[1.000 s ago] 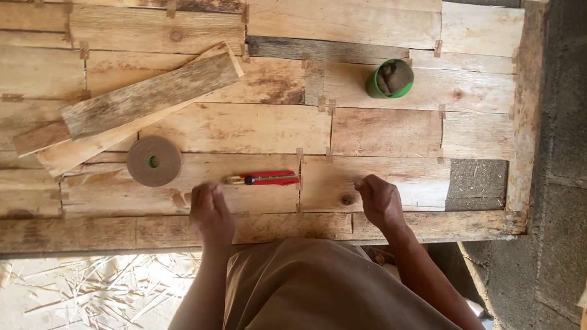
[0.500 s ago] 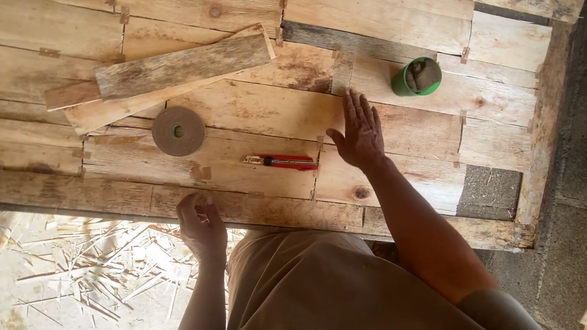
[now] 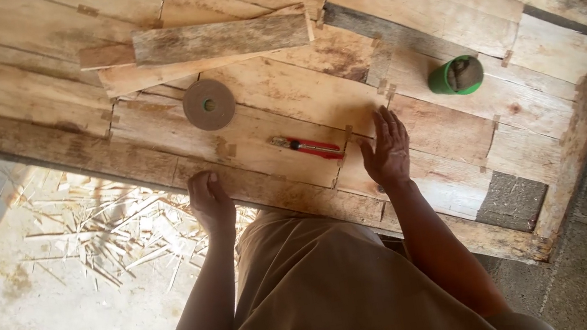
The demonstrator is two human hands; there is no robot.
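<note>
Lying just left of the flat, empty right hand [image 3: 386, 149] (fingers spread): red utility knife [image 3: 310, 146].

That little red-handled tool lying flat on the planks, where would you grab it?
By the red handle of the tool, I'd say, coming straight down with thumb and fingertips across its narrow width. It lies flat on the wooden table, so nothing slips under it. The right hand is nearest, beside the handle end; the metal tip points away toward the left.

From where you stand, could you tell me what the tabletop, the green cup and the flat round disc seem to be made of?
Tabletop: rough unfinished wood planks, with visible grain, knots and stains.
Green cup: probably plastic, smooth and evenly coloured.
Round disc: matte brownish, possibly a roll of paper tape or an abrasive wheel; unclear.
</note>
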